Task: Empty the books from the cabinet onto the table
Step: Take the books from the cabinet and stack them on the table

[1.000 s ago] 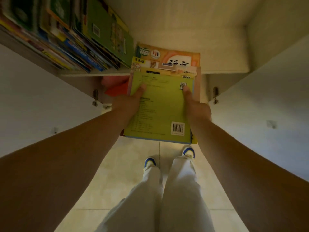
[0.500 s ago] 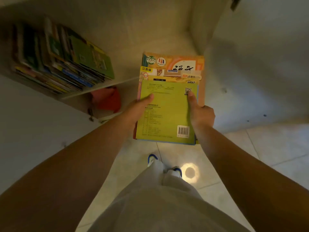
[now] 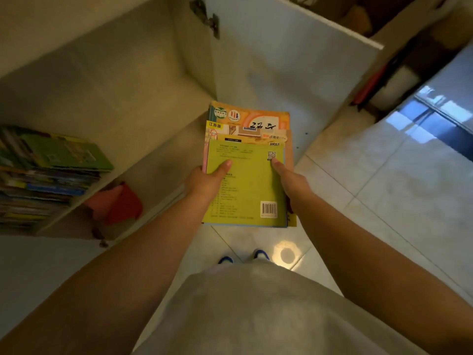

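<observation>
We gripped the stack of books (image 3: 245,180) between left hand (image 3: 204,184) and right hand (image 3: 294,183), thumbs on top, the cabinet (image 3: 122,80) to their left.

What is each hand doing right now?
Left hand: grips the left edge of the stack of thin paperback books with a yellow-green cover on top.
Right hand: grips the stack's right edge.
</observation>
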